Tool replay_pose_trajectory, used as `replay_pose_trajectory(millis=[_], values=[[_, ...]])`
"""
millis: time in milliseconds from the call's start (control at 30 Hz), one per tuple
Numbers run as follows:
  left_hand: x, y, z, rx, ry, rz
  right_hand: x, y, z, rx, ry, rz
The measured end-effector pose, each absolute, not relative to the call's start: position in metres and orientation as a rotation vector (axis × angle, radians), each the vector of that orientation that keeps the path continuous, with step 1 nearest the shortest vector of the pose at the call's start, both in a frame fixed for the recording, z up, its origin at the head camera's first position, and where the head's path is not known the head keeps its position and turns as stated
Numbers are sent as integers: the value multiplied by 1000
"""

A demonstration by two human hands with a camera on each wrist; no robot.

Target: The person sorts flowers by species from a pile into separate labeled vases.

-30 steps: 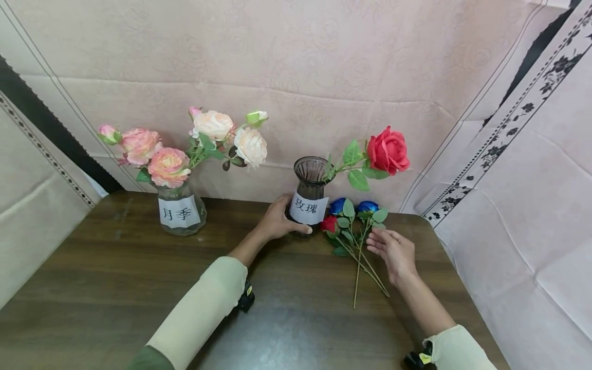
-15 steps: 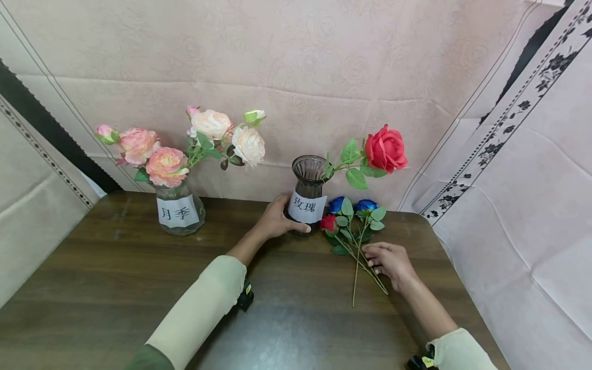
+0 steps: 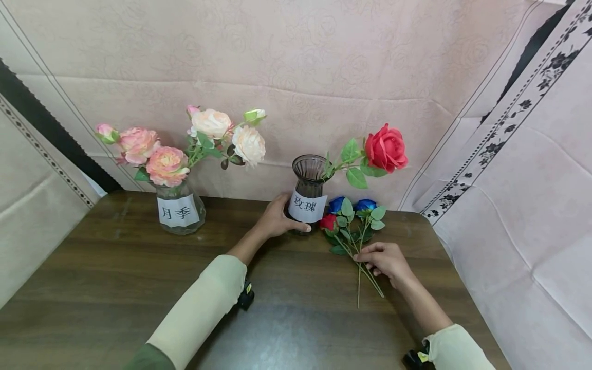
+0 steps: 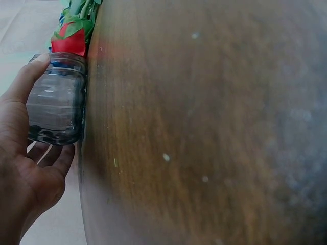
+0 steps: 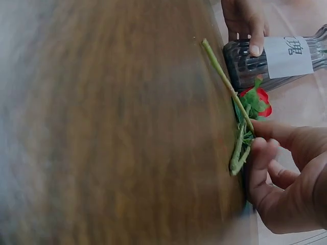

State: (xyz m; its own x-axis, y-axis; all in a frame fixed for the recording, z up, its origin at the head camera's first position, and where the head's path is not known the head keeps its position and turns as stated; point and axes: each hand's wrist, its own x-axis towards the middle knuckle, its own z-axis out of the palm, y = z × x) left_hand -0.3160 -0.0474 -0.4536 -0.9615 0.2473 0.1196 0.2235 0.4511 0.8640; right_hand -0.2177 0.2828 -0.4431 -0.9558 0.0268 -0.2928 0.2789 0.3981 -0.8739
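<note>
- Nearest lie the pale left sleeve [image 3: 199, 313] and right sleeve [image 3: 460, 349], each with a small black device at the cuff, above the brown wooden surface [image 3: 287, 324].
- The right hand [image 3: 384, 261] comes next, its thumb and forefinger pinching one thin green stem [image 3: 358, 290]; its other fingers are loosely bent.
- That stem's cut end points back toward the person, crossing two further stems [image 3: 375, 288], whose ends lie just to its right.
- Beyond the fingers, the stems run up through green leaves to three small blooms: a red rose [image 3: 328, 222] at the left and two blue roses [image 3: 366, 204] farther back.
- The left hand [image 3: 279, 221] holds the lower part of a dark glass vase [image 3: 309, 186], thumb across the front, the other fingers curled behind.
- The vase stands upright just left of the small blooms, near the back edge; its white label [image 3: 307, 207] carries black characters.
- A larger red rose [image 3: 386, 148] stands in it, leaning right over the rim.
- Well to the left, a clear glass vase [image 3: 200, 210] with its own label holds pink flowers [image 3: 167, 166] and cream flowers [image 3: 250, 145].
- Behind everything hangs a pale patterned cloth [image 3: 296, 61].
</note>
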Motion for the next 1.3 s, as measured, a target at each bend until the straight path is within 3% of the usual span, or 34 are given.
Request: replay_pose_trajectory(millis=[1300], values=[[-315, -48, -454, 410, 2658, 1586, -209, 284, -432, 282, 1854, -2280]])
